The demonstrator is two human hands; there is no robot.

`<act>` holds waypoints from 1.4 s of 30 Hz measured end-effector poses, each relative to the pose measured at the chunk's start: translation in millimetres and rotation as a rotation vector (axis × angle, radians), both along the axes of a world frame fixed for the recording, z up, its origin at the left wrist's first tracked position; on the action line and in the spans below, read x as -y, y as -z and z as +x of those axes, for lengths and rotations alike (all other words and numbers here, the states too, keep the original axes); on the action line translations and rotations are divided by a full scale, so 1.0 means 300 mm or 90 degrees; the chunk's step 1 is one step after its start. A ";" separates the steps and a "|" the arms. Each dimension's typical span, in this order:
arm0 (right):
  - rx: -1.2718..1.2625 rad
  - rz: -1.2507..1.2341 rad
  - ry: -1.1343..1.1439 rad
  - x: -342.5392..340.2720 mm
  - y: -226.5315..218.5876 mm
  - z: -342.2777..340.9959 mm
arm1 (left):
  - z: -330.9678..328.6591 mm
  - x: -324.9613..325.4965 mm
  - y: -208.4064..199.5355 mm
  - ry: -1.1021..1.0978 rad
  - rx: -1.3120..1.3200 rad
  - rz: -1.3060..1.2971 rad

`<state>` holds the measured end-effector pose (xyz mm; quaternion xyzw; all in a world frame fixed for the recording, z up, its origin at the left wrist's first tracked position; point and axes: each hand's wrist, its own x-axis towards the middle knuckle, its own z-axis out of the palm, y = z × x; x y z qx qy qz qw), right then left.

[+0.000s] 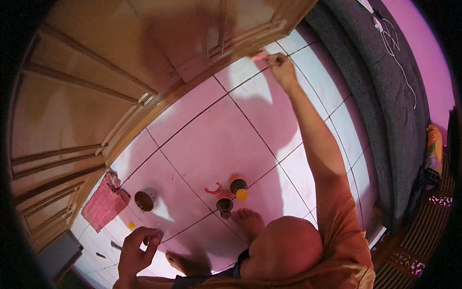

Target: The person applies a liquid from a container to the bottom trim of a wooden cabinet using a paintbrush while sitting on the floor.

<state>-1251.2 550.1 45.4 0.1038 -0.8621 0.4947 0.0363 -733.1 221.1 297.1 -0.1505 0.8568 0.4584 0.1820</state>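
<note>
My right hand (282, 70) reaches far out over the tiles beside the wooden cabinet, fingers closed in a pinch. A blurred pinkish-orange piece (260, 56) shows at its fingertips; its kind is unclear. Low at the left, my left hand (137, 253) is closed, thumb against fingers, with a small pale thing at the tips that I cannot make out. Between my feet and the cabinet stand two small dark bottles with orange labels: a yellow-capped bottle (237, 184) and an uncapped bottle (224, 204). Beside them lies a curved red strip (213, 189).
A round container (145, 199) stands left of the bottles, near a folded pink cloth (106, 202). A loose yellow cap (131, 225) lies on the floor. The wooden cabinet (96, 86) borders the left and far side; a grey sofa (365, 86) lines the right.
</note>
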 end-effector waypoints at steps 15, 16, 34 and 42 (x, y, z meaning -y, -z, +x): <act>-0.016 0.100 0.219 -0.053 -0.105 -0.069 | -0.046 -0.051 0.093 -0.042 0.056 0.000; -0.012 0.076 0.239 -0.067 -0.107 -0.072 | -0.052 -0.055 0.095 -0.048 0.057 0.002; -0.059 0.153 0.346 -0.077 -0.121 -0.217 | -0.101 -0.085 0.103 -0.100 0.144 0.040; -0.019 0.098 0.364 -0.033 -0.154 -0.178 | -0.086 -0.080 0.107 -0.103 0.136 0.049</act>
